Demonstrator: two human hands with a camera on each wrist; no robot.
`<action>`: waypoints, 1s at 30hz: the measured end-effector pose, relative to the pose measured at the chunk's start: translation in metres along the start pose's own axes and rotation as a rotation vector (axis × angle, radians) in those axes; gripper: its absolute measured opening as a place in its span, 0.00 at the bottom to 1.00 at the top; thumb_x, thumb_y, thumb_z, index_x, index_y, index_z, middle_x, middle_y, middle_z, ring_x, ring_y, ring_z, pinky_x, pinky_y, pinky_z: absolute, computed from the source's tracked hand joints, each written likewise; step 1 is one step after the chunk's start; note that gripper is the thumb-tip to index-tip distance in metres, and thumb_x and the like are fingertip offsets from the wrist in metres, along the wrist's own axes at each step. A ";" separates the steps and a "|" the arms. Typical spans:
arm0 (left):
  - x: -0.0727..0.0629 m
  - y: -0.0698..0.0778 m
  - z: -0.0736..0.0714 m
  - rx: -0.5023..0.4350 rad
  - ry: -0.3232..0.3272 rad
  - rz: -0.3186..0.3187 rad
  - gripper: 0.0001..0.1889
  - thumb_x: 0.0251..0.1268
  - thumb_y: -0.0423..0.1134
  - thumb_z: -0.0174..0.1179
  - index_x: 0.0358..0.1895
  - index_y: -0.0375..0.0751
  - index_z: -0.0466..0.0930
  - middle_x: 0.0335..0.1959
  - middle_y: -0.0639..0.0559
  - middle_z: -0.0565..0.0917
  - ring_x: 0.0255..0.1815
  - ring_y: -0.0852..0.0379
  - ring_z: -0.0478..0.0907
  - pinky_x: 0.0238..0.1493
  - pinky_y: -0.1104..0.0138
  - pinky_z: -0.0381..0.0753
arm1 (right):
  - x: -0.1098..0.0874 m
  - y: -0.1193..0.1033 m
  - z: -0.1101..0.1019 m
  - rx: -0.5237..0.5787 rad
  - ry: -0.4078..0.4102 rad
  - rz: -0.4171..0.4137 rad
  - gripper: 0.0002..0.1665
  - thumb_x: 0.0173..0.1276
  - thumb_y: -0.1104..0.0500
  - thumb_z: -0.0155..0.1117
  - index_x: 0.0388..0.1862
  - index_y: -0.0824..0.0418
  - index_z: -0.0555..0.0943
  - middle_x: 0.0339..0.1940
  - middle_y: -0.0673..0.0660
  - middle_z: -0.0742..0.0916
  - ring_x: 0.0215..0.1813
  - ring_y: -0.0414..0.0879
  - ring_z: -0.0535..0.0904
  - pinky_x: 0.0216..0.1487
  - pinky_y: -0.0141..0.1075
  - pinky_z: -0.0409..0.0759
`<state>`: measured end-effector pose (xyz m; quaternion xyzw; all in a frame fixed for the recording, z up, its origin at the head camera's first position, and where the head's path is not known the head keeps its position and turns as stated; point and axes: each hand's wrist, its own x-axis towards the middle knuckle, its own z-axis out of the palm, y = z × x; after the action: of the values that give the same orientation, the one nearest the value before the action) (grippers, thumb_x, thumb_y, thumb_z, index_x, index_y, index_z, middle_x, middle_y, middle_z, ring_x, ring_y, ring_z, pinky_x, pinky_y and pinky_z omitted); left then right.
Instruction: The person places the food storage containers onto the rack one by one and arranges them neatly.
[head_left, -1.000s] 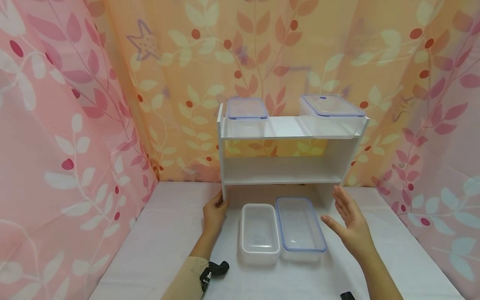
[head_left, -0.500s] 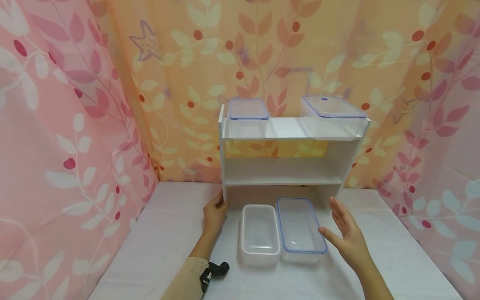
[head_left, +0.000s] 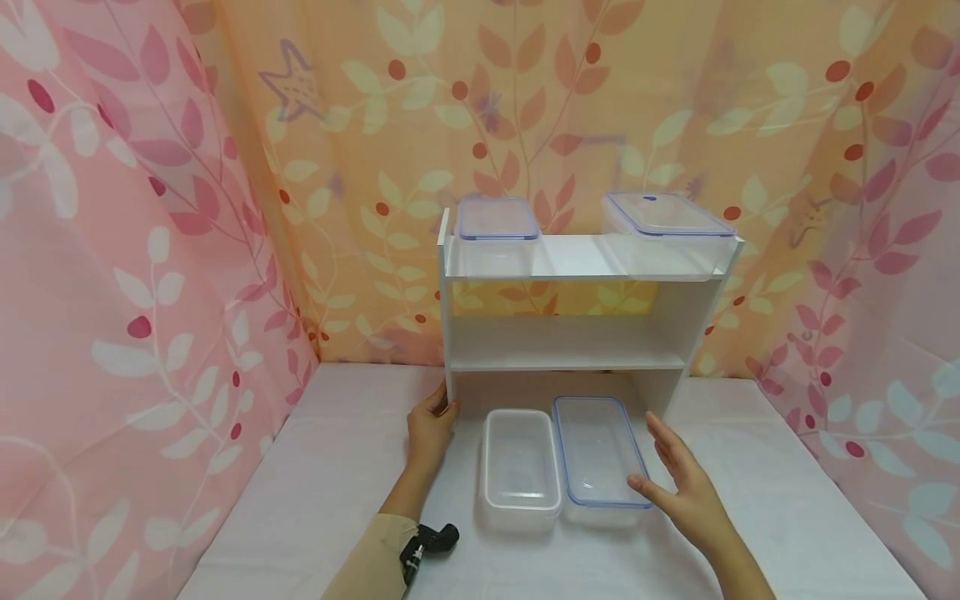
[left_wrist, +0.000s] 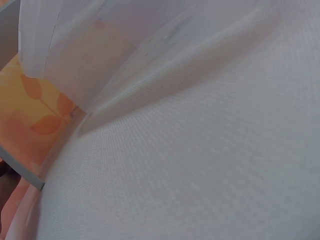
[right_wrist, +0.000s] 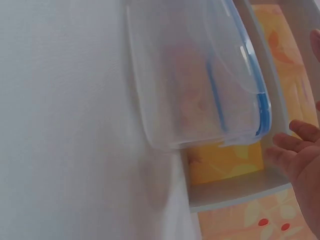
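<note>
My left hand (head_left: 430, 429) grips the lower front edge of the left side panel of a white two-tier shelf (head_left: 566, 342). In the left wrist view only a sliver of that hand shows beside the panel end (left_wrist: 22, 170). A clear food container with a blue-edged lid (head_left: 600, 450) lies on the table before the shelf. My right hand (head_left: 686, 496) is at its right side, fingers spread, the thumb overlapping the blue rim in the head view. In the right wrist view its fingers (right_wrist: 285, 157) lie past the container's blue edge (right_wrist: 262, 112). Left of it sits a container with a whitish lid (head_left: 521, 458).
Two more blue-edged containers stand on the shelf's top, a smaller one (head_left: 497, 233) at left and a larger one (head_left: 667, 237) at right. A white cloth (head_left: 300, 500) covers the table. Patterned curtains (head_left: 360, 208) enclose the back and both sides.
My right hand has moved down and left, from near the shelf's right panel to the right edge of the blue-lidded container. The left hand has stayed on the panel.
</note>
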<state>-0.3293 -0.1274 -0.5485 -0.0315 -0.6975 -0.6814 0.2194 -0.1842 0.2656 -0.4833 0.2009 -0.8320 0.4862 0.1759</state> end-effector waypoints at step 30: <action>0.000 0.003 0.000 0.011 0.004 -0.028 0.26 0.65 0.30 0.68 0.66 0.49 0.80 0.58 0.39 0.85 0.57 0.42 0.84 0.32 0.72 0.85 | -0.024 0.035 0.016 0.007 -0.198 0.153 0.66 0.53 0.62 0.83 0.85 0.52 0.54 0.86 0.65 0.47 0.82 0.73 0.39 0.80 0.59 0.47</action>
<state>-0.3284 -0.1269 -0.5456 -0.0192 -0.7010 -0.6808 0.2114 -0.1825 0.2706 -0.5283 0.1843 -0.8565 0.4790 0.0545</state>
